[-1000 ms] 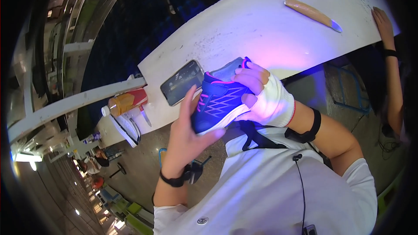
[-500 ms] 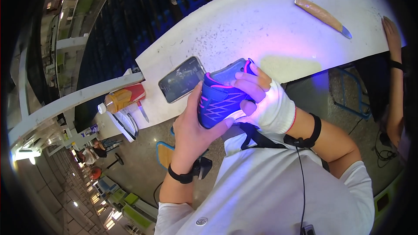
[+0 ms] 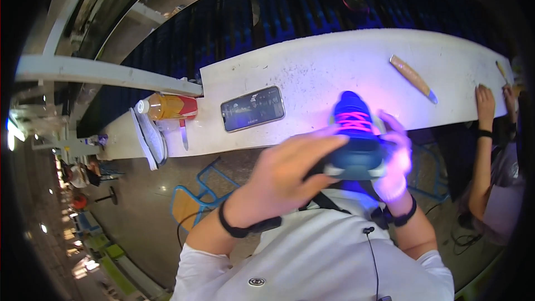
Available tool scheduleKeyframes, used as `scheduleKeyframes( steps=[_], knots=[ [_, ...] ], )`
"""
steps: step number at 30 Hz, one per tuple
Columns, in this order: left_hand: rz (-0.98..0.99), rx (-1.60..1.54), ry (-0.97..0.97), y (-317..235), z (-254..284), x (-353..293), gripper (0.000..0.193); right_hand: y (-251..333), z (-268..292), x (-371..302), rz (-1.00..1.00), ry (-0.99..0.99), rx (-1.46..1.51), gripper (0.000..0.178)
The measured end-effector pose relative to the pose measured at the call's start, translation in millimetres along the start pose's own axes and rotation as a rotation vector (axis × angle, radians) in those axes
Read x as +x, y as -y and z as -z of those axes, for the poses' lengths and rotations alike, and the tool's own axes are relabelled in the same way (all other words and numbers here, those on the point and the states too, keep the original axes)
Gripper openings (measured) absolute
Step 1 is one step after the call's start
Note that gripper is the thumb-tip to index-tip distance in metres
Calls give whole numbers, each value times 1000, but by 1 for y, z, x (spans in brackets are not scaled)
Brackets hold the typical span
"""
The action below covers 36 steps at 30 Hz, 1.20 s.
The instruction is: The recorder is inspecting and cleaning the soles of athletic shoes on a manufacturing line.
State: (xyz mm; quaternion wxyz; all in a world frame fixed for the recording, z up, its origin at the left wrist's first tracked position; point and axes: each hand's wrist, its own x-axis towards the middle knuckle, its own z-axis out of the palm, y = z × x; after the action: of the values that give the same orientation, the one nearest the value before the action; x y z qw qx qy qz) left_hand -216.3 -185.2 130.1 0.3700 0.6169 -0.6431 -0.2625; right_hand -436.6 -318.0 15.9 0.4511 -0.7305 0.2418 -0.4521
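Observation:
A dark blue sneaker [image 3: 353,125] with pink laces is held over the near edge of the white bench, its toe pointing away from me and its heel facing me. My left hand [image 3: 292,170] grips it at the heel and collar from the left, thumb low and fingers across the top; this hand is somewhat blurred. Along the shoe's right side is my right hand [image 3: 394,159], in a white fingerless glove, holding it there with the fingers partly hidden and smeared by motion. Violet light falls on the shoe and the glove.
On the bench [image 3: 312,67] lie a phone [image 3: 253,109], a wooden-handled knife [image 3: 413,79], a red-handled knife [image 3: 184,134], a bottle [image 3: 167,107] and pale sole-shaped pieces [image 3: 149,138]. A co-worker's hand [image 3: 485,101] rests at right. Behind runs a dark conveyor [image 3: 223,39]; a stool [image 3: 195,200] stands below.
The sneaker has moved right and turned, from its side facing me to its heel facing me. My left hand has shifted to the heel, my right to its right side. The view has swung.

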Motion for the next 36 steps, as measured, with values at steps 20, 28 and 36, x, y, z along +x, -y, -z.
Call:
scheduleKeyframes(
  steps=[20, 28, 36],
  knots=[
    [-192, -408, -505, 28, -136, 18, 49, 68, 56, 39, 102, 317, -54, 73],
    [-261, -453, -524, 18, -129, 28, 43, 64, 56, 42, 46, 298, 12, 76],
    [-220, -590, -328, 28, -114, 29, 46, 60, 54, 28, 169, 296, -30, 72]
  ],
)
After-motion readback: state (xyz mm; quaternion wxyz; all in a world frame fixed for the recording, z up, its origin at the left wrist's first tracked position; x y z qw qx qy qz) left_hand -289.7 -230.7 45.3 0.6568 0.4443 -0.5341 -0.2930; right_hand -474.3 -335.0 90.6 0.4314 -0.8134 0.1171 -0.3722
